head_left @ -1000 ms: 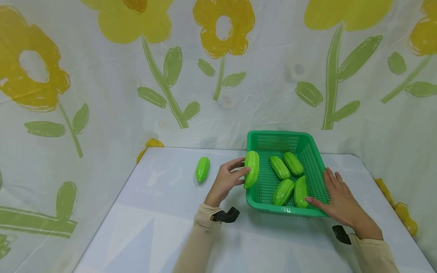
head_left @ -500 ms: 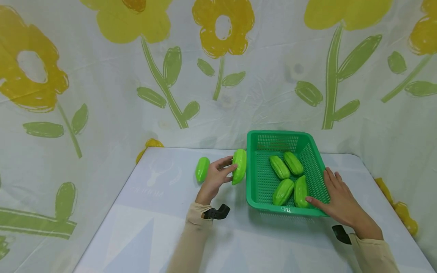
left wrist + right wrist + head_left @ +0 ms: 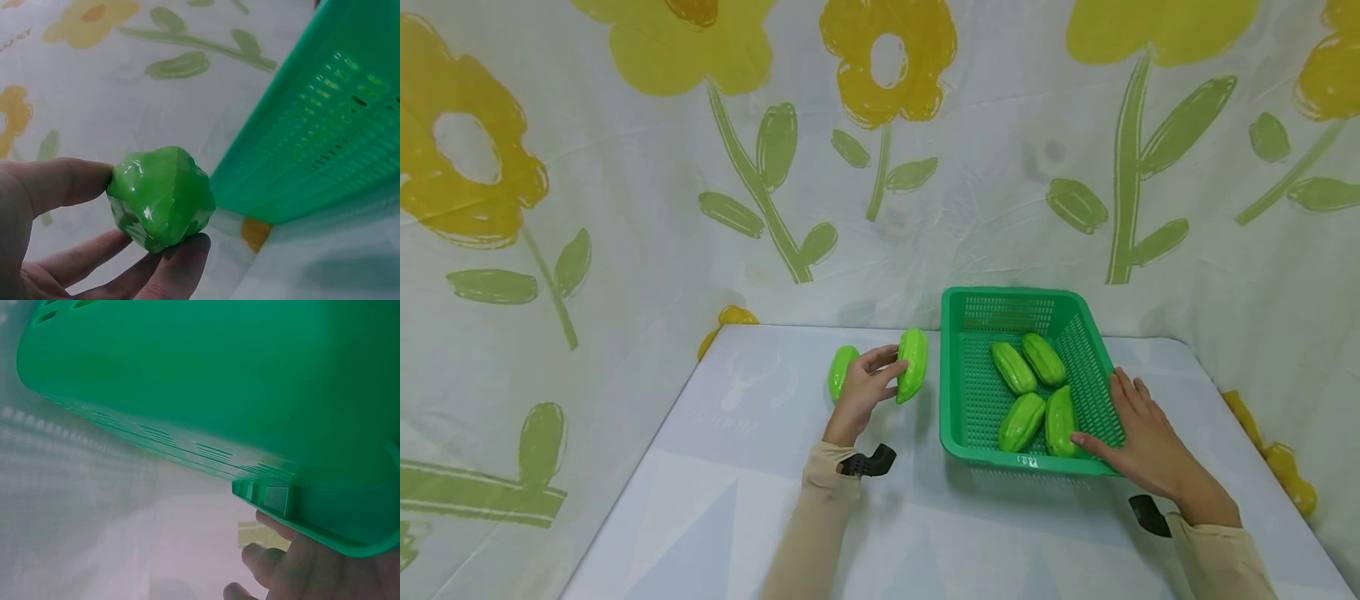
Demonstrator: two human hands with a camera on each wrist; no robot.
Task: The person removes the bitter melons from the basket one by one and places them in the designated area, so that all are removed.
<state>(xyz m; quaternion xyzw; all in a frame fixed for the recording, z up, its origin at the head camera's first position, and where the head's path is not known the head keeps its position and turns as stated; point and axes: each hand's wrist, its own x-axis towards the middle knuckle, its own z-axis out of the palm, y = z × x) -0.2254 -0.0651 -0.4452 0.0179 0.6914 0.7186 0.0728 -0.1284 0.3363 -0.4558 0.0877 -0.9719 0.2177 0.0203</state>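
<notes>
My left hand (image 3: 859, 393) holds a glossy light-green ridged fruit (image 3: 912, 367) upright, left of a green plastic basket (image 3: 951, 375). In the left wrist view, the thumb and fingertips pinch the fruit (image 3: 161, 199), whose end faces the camera. Behind the left hand a second ridged fruit (image 3: 842, 371) lies on the table, partly hidden by the fingers. My right hand (image 3: 1153, 446) grips the basket's right front corner, thumb over the rim and fingers along the outside. The right wrist view shows those fingers beneath the rim (image 3: 350, 550). Several like fruits (image 3: 1021, 421) lie inside the basket.
The pale table (image 3: 760, 500) carries the basket at the right, near the back edge. A white cloth (image 3: 985, 208) printed with yellow flowers hangs behind the table and along its sides.
My left hand has moved left with the fruit, from over the basket's left rim to beside the basket. The lying fruit is now partly covered. The right hand and basket stay put.
</notes>
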